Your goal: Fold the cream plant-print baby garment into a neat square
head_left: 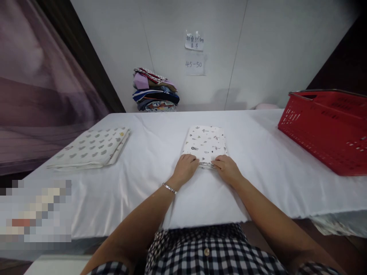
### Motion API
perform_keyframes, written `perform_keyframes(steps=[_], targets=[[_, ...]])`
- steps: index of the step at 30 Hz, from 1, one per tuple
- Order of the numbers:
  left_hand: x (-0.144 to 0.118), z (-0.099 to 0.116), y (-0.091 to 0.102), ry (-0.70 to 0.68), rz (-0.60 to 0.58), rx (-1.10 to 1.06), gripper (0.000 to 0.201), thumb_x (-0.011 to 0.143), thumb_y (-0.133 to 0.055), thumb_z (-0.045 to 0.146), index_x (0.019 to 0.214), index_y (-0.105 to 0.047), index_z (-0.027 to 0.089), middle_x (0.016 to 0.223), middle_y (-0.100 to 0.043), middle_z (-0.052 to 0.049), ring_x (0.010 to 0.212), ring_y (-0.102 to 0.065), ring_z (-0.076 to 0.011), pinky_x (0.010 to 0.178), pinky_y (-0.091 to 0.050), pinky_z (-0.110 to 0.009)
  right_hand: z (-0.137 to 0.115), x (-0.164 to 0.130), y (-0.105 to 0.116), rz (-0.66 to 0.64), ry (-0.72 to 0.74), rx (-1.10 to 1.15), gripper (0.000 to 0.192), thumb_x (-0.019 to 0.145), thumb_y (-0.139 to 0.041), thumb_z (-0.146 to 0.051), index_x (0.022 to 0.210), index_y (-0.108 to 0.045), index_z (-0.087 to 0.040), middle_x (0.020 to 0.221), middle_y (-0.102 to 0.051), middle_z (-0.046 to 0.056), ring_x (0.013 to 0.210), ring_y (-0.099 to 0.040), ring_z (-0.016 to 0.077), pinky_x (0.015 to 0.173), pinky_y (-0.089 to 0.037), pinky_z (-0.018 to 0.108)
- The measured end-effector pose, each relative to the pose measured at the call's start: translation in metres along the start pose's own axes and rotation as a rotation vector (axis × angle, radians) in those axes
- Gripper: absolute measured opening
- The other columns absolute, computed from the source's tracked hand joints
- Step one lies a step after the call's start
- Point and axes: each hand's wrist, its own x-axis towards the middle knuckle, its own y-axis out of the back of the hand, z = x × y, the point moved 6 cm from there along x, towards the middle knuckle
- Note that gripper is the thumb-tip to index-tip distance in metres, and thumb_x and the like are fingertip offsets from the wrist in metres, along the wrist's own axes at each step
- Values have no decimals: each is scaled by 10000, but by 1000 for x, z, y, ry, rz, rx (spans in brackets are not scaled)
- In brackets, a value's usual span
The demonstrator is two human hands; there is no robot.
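A folded white cloth with small dark prints (205, 142) lies at the middle of the white-covered table (149, 183). My left hand (185, 166) and my right hand (227, 167) both rest on its near edge, fingers curled over and gripping the folded layers. A silver bracelet sits on my left wrist. A second folded cloth with grey prints (91, 149) lies apart at the table's left side.
A red plastic basket (327, 128) stands on the table's right side. A stack of folded coloured fabrics (155, 91) sits at the back by the wall. Two paper notes (194, 53) hang on the wall. A purple curtain hangs at the left.
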Motion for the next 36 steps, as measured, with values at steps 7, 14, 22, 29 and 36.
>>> perform_keyframes(steps=[7,14,22,29,36], targets=[[-2,-5,0,13,-35,-82,167,878,-503,242,1007,-601,199,963,-618,-49,947,-527,-191,842,-396,-351,-5,-6,4,-34,29,44,237,852,-498,-182,1033,-652,-178,974,-608,91,897,-520,203,779,-419,347],[1,-10,-4,39,-41,-86,146,874,-513,225,977,-612,196,950,-627,-42,931,-531,-189,826,-398,-348,-1,-5,3,-56,12,71,260,894,-447,-207,1061,-645,-187,991,-616,92,917,-525,209,794,-429,362],[2,-8,-9,41,-38,-45,146,894,-464,206,882,-606,174,886,-619,-48,879,-521,-191,802,-400,-347,3,-7,5,-24,0,66,311,913,-386,-170,1103,-631,-198,1008,-635,78,919,-542,200,802,-447,345],[2,-2,2,20,-37,-102,181,882,-480,237,1021,-581,177,1012,-618,-63,972,-526,-205,862,-404,-373,2,-7,3,6,20,32,278,894,-419,-153,1066,-637,-182,965,-648,92,889,-561,206,772,-461,346],[6,35,-23,-151,-56,-22,393,910,-414,247,1294,-408,165,1354,-472,-76,1270,-382,-208,1070,-257,-429,-6,-5,3,27,29,4,250,885,-426,-128,1021,-630,-178,920,-642,93,862,-572,194,755,-468,339]])
